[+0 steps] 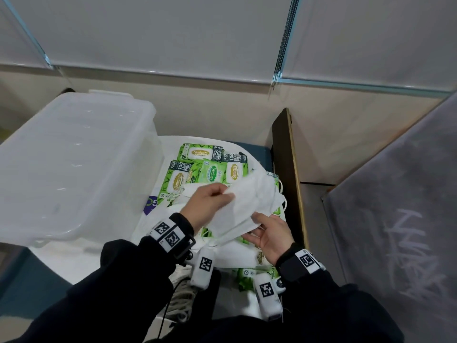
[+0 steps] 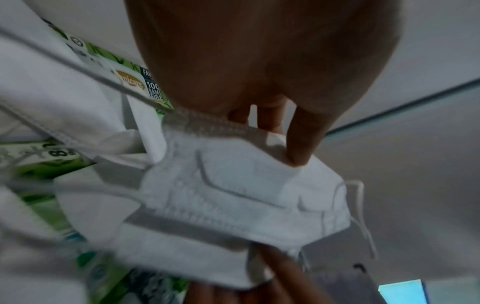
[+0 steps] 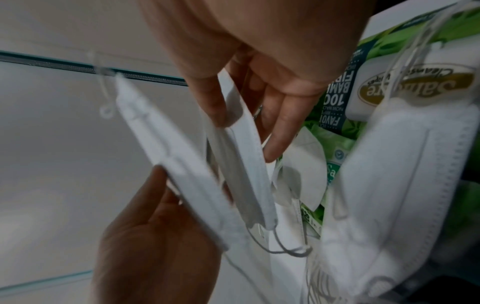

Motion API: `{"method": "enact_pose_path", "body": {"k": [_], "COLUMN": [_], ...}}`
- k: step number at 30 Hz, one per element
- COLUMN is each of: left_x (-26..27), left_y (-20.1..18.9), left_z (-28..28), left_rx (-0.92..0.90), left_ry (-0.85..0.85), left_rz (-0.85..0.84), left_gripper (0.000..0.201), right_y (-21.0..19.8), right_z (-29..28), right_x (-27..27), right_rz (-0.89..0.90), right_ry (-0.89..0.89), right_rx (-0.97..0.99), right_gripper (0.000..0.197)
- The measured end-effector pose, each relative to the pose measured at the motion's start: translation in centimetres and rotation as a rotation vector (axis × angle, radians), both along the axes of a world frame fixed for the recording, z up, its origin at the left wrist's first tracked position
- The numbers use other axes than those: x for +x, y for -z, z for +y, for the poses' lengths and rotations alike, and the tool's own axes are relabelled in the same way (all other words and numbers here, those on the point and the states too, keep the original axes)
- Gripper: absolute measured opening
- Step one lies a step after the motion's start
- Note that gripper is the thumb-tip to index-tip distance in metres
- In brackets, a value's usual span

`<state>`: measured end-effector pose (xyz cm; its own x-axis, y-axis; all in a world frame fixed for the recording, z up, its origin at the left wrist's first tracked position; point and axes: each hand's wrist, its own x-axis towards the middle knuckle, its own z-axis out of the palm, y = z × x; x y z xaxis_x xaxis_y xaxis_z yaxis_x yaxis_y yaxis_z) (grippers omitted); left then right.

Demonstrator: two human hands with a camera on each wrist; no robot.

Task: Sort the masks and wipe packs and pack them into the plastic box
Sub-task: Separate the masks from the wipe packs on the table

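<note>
The box (image 1: 74,154) sits empty at the left of the bench (image 1: 74,258), just beside the wipe packs (image 1: 197,169), while the left hand (image 1: 207,206) pinches one end of a bunch of masks (image 1: 249,206) and the right hand (image 1: 269,235) cups the other end with loosely curled fingers, above the heap. The masks look slack and fanned, so I'd guess one could slide out, or a loop could snag the pile. Pale walls close in behind, a dark board (image 1: 289,169) to the right.
</note>
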<state>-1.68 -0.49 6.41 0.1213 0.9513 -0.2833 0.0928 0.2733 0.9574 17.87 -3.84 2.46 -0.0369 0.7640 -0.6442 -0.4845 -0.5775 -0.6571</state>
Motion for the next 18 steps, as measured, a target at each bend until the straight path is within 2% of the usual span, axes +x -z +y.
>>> {"method": "enact_pose_path", "body": {"k": [2, 4, 8, 10, 12, 15, 17, 18], "left_x": [1.1, 1.5, 0.8, 0.2, -0.6, -1.6, -2.0, -2.1], "left_y": [1.4, 2.6, 3.3, 3.1, 3.0, 2.9, 3.0, 3.1], "left_z": [-0.4, -0.6, -0.6, -0.5, -0.1, 0.2, 0.3, 0.4], "left_rx": [0.021, 0.06, 0.043, 0.058, 0.09, 0.126, 0.153, 0.174], "left_ry": [0.093, 0.1, 0.081, 0.12, 0.196, 0.295, 0.343, 0.359], "left_rz": [0.127, 0.242, 0.198, 0.231, 0.316, 0.467, 0.536, 0.562], "left_gripper": [0.012, 0.015, 0.031, 0.038, 0.027, 0.009, 0.012, 0.016], "right_y": [0.0, 0.0, -0.1, -0.1, -0.3, -0.3, -0.4, -0.4], "right_z": [0.0, -0.1, 0.4, 1.1, 1.8, 2.7, 3.2, 3.3], "right_x": [-0.2, -0.4, 0.8, 2.1, 3.6, 5.9, 6.5, 6.5], "right_rz": [0.023, 0.049, 0.012, -0.03, -0.058, 0.014, -0.042, -0.137], "right_ry": [-0.008, -0.012, 0.018, 0.075, 0.114, 0.161, 0.104, 0.027], "right_rx": [0.011, 0.009, -0.004, -0.006, -0.05, -0.06, -0.023, 0.003], "right_gripper": [0.031, 0.031, 0.029, 0.02, 0.008, 0.011, 0.01, 0.019]}}
